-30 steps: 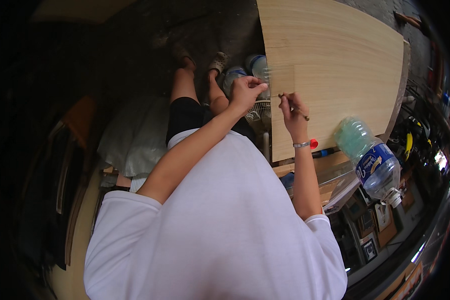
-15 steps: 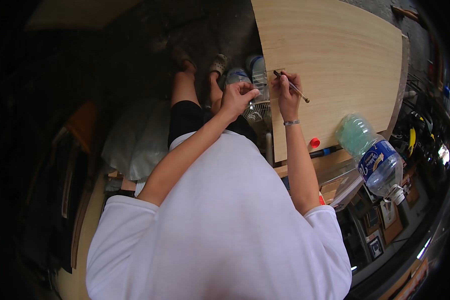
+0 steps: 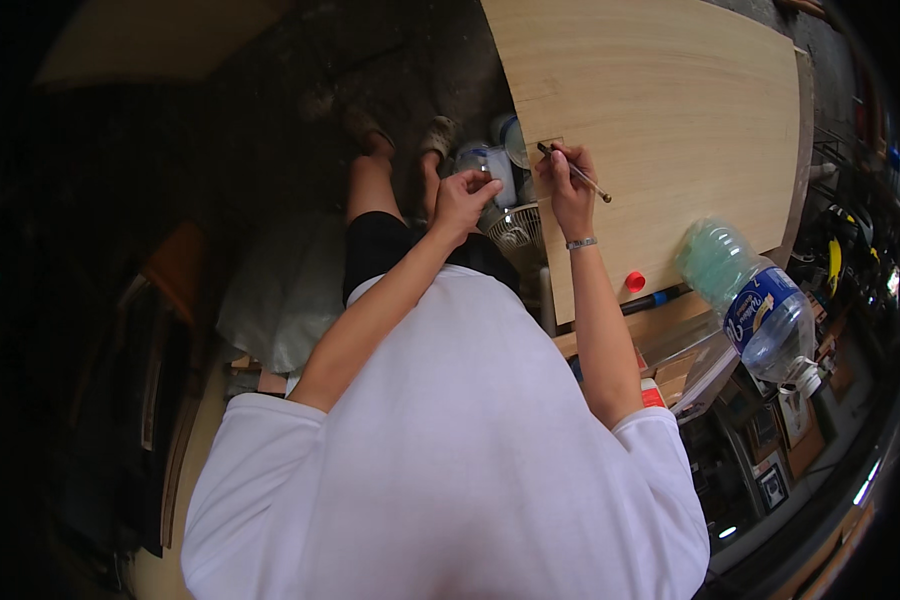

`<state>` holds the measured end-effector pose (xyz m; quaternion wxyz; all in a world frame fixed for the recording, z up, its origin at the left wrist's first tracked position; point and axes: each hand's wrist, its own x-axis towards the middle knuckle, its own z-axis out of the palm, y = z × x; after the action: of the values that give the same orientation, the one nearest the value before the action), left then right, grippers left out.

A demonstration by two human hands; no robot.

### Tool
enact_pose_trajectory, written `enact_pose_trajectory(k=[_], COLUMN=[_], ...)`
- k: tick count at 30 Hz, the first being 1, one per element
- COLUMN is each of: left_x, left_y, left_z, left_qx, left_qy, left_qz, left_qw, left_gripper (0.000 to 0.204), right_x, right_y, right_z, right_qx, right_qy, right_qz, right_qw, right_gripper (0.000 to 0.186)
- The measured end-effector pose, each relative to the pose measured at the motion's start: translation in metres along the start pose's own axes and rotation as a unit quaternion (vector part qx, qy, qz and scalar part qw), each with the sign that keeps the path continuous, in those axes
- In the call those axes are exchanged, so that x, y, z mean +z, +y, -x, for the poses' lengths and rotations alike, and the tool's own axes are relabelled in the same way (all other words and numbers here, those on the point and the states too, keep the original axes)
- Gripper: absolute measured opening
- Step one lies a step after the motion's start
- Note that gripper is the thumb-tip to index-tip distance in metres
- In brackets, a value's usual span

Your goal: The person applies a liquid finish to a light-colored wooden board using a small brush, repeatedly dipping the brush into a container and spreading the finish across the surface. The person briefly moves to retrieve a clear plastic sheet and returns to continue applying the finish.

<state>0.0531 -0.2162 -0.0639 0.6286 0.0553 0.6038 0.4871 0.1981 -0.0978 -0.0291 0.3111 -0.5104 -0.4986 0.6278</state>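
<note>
My right hand [image 3: 571,190] grips a slim pen-like tool [image 3: 587,183] with a dark front end and a brass-coloured back end. The hand is over the left edge of a pale wooden board [image 3: 660,130], and the tool's dark end points left, beside a small thin-lined rectangle at that edge. My left hand [image 3: 460,205] is raised left of the board, thumb and fingertips pinched together. Whether anything thin or clear is between them cannot be made out. Below and beyond the left hand stand clear plastic bottles [image 3: 488,168], partly hidden.
A large bottle [image 3: 755,300], blue-labelled and greenish at one end, lies at the board's near right. A red cap [image 3: 635,282] sits near the board's front edge, by a dark tube [image 3: 660,300]. A round wire guard [image 3: 515,228] is below the left edge; dark clutter lines the right.
The whole view has shifted a little. Both hands appear slightly farther left, and the right hand keeps its grip on the pen-like tool. The left hand remains pinched.
</note>
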Motion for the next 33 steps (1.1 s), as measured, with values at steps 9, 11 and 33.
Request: enact_pose_trajectory(k=[9, 11, 33], left_x=[-0.023, -0.006, 0.114], left_y=[0.075, 0.100, 0.159], left_z=[0.022, 0.030, 0.022], left_qx=[-0.005, 0.001, 0.116], left_qy=[-0.054, -0.078, -0.237], left_qz=[0.082, 0.074, -0.228], left_qw=[0.995, 0.994, 0.937], left_gripper=[0.021, 0.022, 0.033], right_x=[0.005, 0.008, -0.110], right_y=[-0.054, -0.073, -0.182], right_z=[0.017, 0.037, 0.165], right_qx=[-0.164, -0.108, -0.196], right_qy=[0.062, 0.071, 0.462], right_qz=[0.153, 0.132, -0.294], right_qw=[0.972, 0.983, 0.814], right_gripper=[0.030, 0.028, 0.008])
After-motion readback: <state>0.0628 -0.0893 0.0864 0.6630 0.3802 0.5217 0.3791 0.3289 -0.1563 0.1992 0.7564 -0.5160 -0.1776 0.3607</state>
